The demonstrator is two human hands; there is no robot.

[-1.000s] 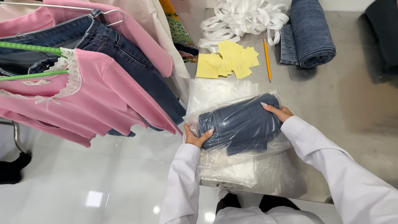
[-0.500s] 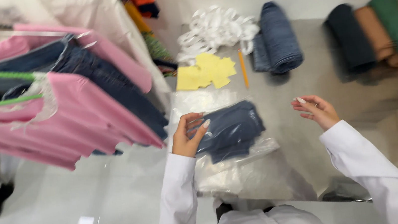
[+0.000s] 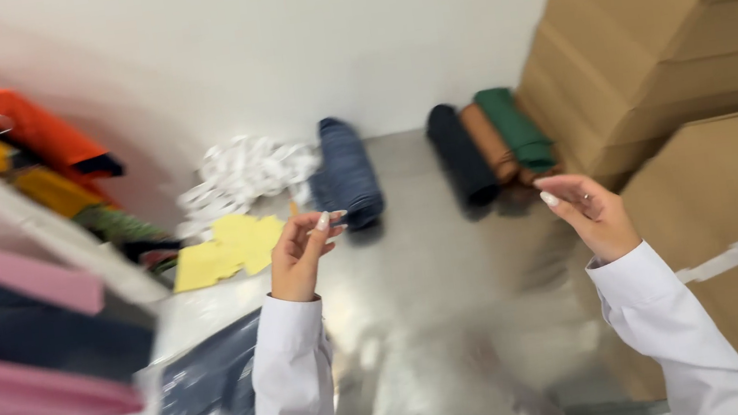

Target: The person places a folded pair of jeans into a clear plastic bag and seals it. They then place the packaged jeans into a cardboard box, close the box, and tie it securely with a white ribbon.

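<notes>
1. Both hands are up in the air and hold nothing: the left hand [image 3: 303, 255] has its fingers loosely curled, the right hand [image 3: 588, 213] is half open
2. The folded blue garment in its clear bag [image 3: 212, 379] lies on the table [image 3: 452, 272] below the left sleeve, untouched
3. I'd bring both hands back down to the bag's edges and keep it flat
4. The yellow paper tags [image 3: 224, 251] and rolled navy cloth [image 3: 346, 173] sit beyond, within reach
</notes>
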